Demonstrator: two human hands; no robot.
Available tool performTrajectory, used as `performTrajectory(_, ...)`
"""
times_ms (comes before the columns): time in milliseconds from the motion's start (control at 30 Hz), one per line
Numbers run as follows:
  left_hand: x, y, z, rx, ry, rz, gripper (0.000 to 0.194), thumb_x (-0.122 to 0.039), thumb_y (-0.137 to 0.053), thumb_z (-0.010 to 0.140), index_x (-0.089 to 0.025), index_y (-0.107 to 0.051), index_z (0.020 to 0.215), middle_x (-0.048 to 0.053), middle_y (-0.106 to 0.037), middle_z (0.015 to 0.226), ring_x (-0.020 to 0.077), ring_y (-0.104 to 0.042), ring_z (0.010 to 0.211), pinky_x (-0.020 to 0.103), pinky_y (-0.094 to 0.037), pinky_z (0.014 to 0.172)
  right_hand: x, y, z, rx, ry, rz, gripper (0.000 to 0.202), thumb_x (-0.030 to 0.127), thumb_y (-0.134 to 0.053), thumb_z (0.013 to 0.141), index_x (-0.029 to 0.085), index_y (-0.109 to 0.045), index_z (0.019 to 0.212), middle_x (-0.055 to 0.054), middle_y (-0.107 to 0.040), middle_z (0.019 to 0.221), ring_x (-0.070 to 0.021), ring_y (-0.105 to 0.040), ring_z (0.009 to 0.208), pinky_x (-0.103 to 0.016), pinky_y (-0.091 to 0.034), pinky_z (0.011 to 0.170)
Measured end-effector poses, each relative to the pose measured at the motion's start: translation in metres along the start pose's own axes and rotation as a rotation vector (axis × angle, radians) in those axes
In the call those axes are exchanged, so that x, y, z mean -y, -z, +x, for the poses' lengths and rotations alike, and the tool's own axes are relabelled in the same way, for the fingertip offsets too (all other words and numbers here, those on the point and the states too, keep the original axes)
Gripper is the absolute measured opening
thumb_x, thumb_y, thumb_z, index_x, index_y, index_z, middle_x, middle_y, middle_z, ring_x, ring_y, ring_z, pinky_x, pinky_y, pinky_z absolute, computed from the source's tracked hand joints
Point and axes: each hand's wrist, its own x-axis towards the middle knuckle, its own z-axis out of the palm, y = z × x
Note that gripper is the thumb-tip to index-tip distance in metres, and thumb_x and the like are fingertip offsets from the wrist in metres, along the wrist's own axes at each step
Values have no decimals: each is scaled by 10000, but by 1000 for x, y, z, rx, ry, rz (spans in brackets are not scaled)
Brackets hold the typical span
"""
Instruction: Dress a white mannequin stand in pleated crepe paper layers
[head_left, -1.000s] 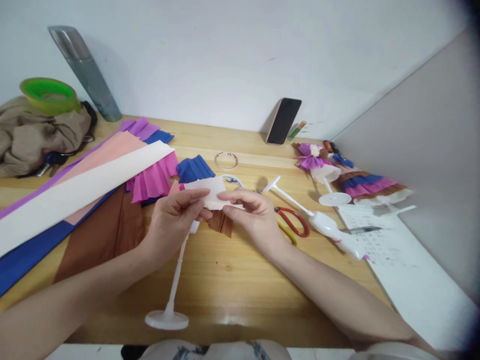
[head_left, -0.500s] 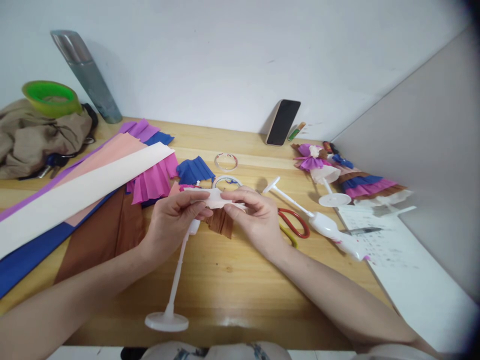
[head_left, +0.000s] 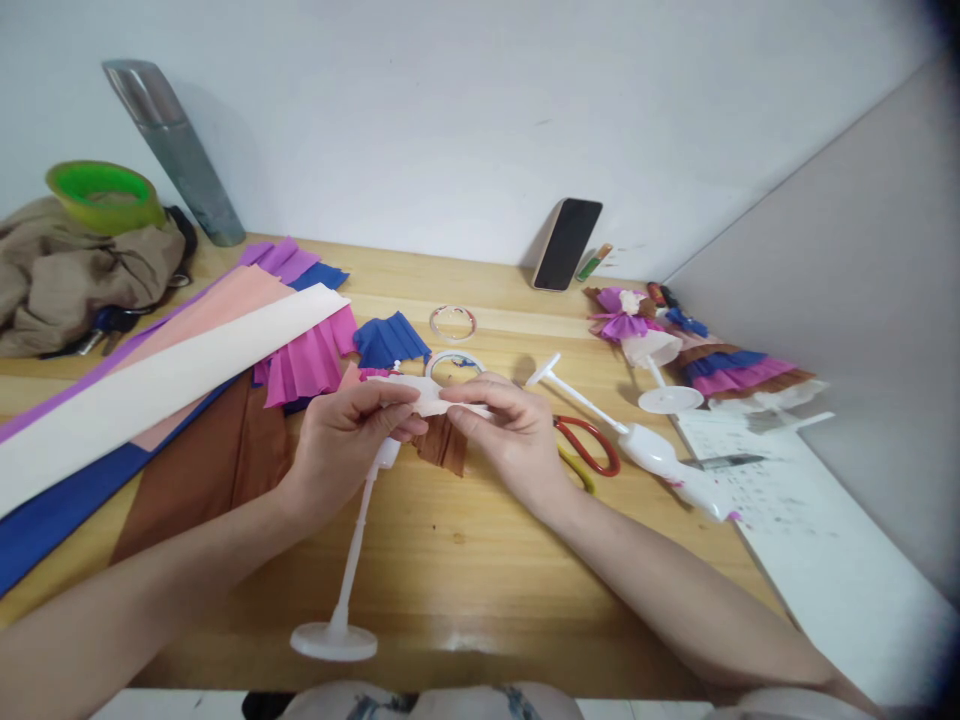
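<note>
White paper (head_left: 430, 396) is above the table (head_left: 480, 590), pinched by the left hand (head_left: 341, 440) and the right hand (head_left: 514, 440), but I can't see the bits they cover or the part of the white stand (head_left: 352, 562) behind them.

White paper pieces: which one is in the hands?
The small creased white paper piece, pinched by the left hand and right hand; the long white strip and large marked white sheet aren't held.
</note>
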Motion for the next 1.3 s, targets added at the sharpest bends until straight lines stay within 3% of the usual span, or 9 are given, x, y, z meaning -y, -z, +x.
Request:
performTrajectory(300,0,0,0,-8,-46,49,77,-234,-753,771,-166,-778,795,41,-772,648,159,-725,574,237,-607,586,-1,-2,1,51,-205,84,65,259,-734,704,234,-779,743,-16,-740,754,-170,-630,682,-317,-487,658)
performTrajectory(500,-3,-1,-1,-36,-40,45,42,-203,-760,724,-166,-772,740,27,-757,627,139,-700,555,211,-580,561,0,-2,1,29,-185,58,30,237,-724,690,220,-748,697,-9,-719,715,-162,-617,669,-307,-473,658)
performTrajectory(700,-2,-1,-1,-67,-9,19,101,-233,-812,650,-157,-779,707,47,-760,628,155,-691,561,212,-546,502,1,0,1,-3,-313,146,94,258,-798,618,205,-737,666,-15,-735,690,-148,-609,607,-290,-477,618)
performTrajectory(967,0,-3,-4,-78,41,-33,112,-235,-838,650,-161,-779,709,46,-758,634,158,-698,574,219,-551,516,0,-1,2,-27,-367,307,116,225,-832,551,215,-727,600,-25,-757,776,-165,-667,710,-315,-539,723)
performTrajectory(1300,-2,-3,-3,-58,78,-69,137,-232,-843,635,-151,-747,690,39,-739,607,165,-699,549,230,-543,501,1,-4,3,-4,-428,397,167,163,-787,519,205,-629,489,-7,-727,710,-137,-623,634,-295,-512,659)
